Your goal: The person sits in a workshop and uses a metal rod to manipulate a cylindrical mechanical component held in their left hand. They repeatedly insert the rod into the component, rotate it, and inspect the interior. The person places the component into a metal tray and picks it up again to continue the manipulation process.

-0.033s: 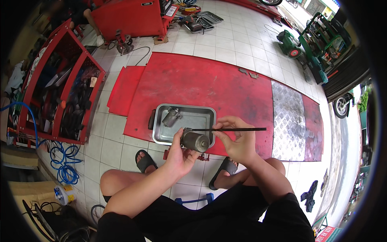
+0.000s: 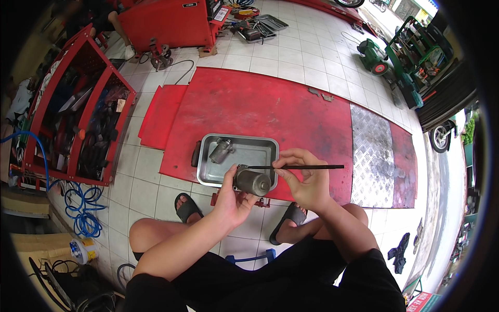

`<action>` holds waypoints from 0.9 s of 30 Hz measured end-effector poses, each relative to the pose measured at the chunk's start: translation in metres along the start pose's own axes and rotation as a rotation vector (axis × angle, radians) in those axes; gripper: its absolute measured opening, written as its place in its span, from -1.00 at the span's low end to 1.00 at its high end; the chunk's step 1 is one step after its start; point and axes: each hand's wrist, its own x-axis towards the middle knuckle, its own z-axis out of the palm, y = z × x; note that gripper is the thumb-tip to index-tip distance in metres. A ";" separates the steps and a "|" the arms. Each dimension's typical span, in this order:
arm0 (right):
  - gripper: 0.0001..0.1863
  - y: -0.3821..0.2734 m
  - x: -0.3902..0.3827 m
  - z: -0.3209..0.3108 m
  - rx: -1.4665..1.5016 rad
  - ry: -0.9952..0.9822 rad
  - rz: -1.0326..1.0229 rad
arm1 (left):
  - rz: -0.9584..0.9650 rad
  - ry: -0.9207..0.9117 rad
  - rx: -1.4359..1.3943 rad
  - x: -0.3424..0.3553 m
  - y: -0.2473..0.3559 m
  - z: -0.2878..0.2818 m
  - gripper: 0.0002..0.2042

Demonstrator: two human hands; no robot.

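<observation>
Cylindrical grey metal motor housing sits gripped in the left hand, held above the near edge of a shallow rectangular steel tray. The right hand pinches a thin black brush, tip touching the housing. Another dull metal cylinder lies in the tray, on a red platform.

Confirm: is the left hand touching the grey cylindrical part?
Touching. The head view shows the left hand wrapped under the grey cylindrical part, thumb on its side.
</observation>
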 end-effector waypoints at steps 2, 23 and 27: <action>-0.78 -0.002 0.001 0.003 -0.008 -0.009 -0.009 | 0.004 0.003 0.008 -0.001 0.001 0.001 -0.51; -0.82 0.002 -0.004 -0.006 -0.117 -0.132 0.033 | 0.050 -0.020 0.041 -0.006 0.004 0.006 -0.51; -0.74 -0.004 -0.005 -0.004 -0.119 -0.146 0.044 | 0.025 -0.043 -0.009 -0.001 0.007 -0.002 -0.55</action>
